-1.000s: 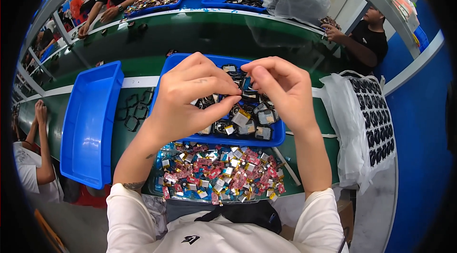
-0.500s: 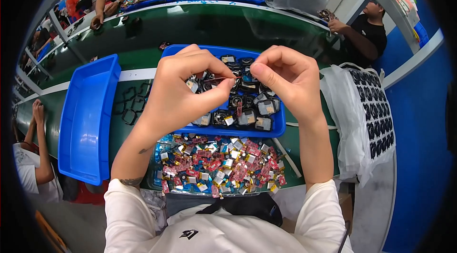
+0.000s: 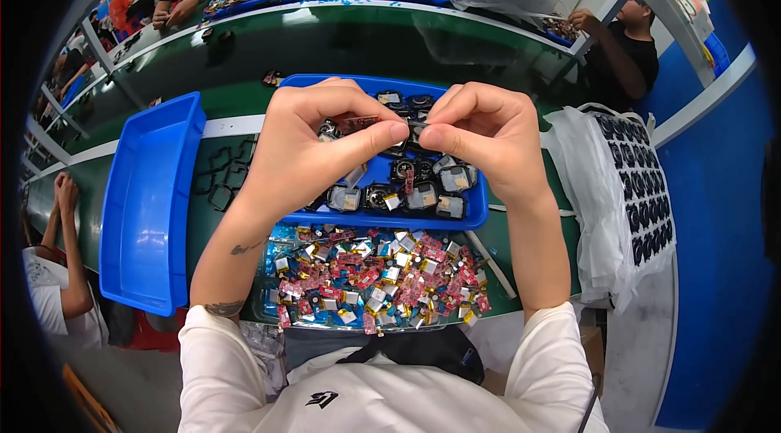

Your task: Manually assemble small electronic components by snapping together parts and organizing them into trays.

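Green worktop and a dark green conveyor belt fill the factory floor in the head view, with co-workers seated along the far side. At center, a worker's two hands meet over a blue tray of black watch-like cases. Half a second ago the fingertips stood apart; now they nearly touch, and the work seems to have narrowed to one small joint between them. The left hand pinches a red circuit board between thumb and forefinger, its strip showing inside the curl of the fingers. The right hand has thumb and forefinger closed on what looks like a small dark piece, too tiny to identify.

Nearest the worker's body, a clear tray holds a heap of red boards and silver cells, a white stick lying just to its right. Black frames rest on the left bench, between the central tray and a second blue tray. A white rail edges the far side of the bench. At right, a plastic-wrapped sheet of black parts leaves a narrow strip beside the forearm; sideways room looks tight, with more height above the cases.
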`<state>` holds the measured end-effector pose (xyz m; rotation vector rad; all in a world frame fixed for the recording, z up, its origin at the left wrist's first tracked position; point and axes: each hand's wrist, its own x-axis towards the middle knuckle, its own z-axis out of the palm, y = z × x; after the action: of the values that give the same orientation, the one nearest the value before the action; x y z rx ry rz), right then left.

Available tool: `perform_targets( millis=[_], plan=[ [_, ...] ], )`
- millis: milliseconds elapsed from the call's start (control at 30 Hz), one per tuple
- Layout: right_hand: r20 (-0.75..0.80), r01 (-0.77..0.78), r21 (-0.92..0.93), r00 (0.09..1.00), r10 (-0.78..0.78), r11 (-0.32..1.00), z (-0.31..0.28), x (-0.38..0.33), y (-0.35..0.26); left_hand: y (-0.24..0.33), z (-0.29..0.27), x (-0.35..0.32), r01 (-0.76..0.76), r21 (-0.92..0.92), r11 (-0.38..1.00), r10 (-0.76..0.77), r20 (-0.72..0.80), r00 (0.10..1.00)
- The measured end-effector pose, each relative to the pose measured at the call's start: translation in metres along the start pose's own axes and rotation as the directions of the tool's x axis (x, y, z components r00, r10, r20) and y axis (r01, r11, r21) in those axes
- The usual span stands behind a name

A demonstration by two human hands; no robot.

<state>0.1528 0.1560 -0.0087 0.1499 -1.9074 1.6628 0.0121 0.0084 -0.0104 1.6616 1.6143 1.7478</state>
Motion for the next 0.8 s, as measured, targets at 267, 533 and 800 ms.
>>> perform_targets(
  millis=[267, 533, 800],
  plan=[
    [0.114, -0.236, 0.219, 0.970, 0.216, 0.947, 0.002, -0.004, 0.002, -0.006, 0.001, 0.001, 0.193, -0.254, 0.948, -0.161, 0.142, 0.977],
    [0.220, -0.028, -0.509, 0.962, 0.161, 0.860, -0.017, 0.008, 0.011, -0.001, -0.016, 0.005, 0.160, -0.286, 0.945, -0.144, 0.078, 0.987],
    [0.209, 0.111, -0.893, 0.960, 0.184, 0.436, -0.020, 0.001, 0.076, -0.001, -0.018, 0.006, 0.153, -0.229, 0.961, -0.142, 0.066, 0.988]
  ],
)
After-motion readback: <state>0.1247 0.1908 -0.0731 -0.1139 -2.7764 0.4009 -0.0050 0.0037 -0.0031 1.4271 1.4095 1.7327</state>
